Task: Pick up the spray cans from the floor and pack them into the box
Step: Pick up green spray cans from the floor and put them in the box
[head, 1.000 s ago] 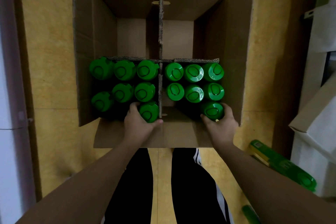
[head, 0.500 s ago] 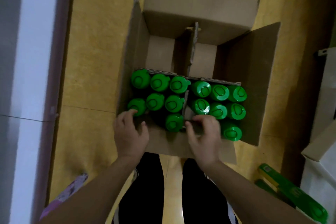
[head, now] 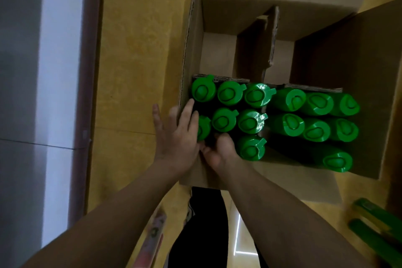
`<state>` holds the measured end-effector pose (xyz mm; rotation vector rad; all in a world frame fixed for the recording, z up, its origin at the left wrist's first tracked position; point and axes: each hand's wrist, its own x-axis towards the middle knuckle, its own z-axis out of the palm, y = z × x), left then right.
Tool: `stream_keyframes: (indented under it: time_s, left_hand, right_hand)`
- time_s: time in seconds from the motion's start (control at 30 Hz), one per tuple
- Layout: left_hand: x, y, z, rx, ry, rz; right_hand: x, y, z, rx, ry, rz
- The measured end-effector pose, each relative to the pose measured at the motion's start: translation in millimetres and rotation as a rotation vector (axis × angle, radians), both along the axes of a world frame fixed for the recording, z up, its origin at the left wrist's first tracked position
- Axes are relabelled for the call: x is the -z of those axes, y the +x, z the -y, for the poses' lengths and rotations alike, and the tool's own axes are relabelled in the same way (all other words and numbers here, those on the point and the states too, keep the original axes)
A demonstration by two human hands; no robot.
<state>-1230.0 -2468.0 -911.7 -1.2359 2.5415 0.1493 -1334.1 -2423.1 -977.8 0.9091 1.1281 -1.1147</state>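
**Head view: both hands meeting at the near left corner of the box**

We are laying our left hand [head: 176,137] flat across the left wall of the box [head: 195,28]. Its fingers are straight and spread. The outer ones are hanging outside the cardboard, and the inner ones are resting on the green cap [head: 205,129] of the can by that wall. It is gripping nothing.

Our right hand [head: 219,154] is sitting just beside the left, with its fingers curling down into the dark gap in the nearest row. We cannot tell whether they are holding anything there.

Around the hands, the spray cans [head: 250,122] are standing upright in the two near compartments. Seven green caps are showing on each side of the cardboard divider [head: 273,35]. They are packed close together in two rows of three, with a single can in the nearest row on each side. The two far compartments are showing bare cardboard bottom.

The box is sitting on the yellow floor [head: 134,50]. At the lower right, loose cans [head: 374,230] are lying on their sides on the floor, blurred. Our dark trousers [head: 202,224] are showing between our forearms.
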Motion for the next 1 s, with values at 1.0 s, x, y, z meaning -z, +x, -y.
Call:
stream_keyframes:
  time_s: [1.0]
  left_hand:
    - [-2,-17,21,-0.152,0.127,-0.02]
  right_hand:
    - [-21,5,10,0.135,0.111,0.141]
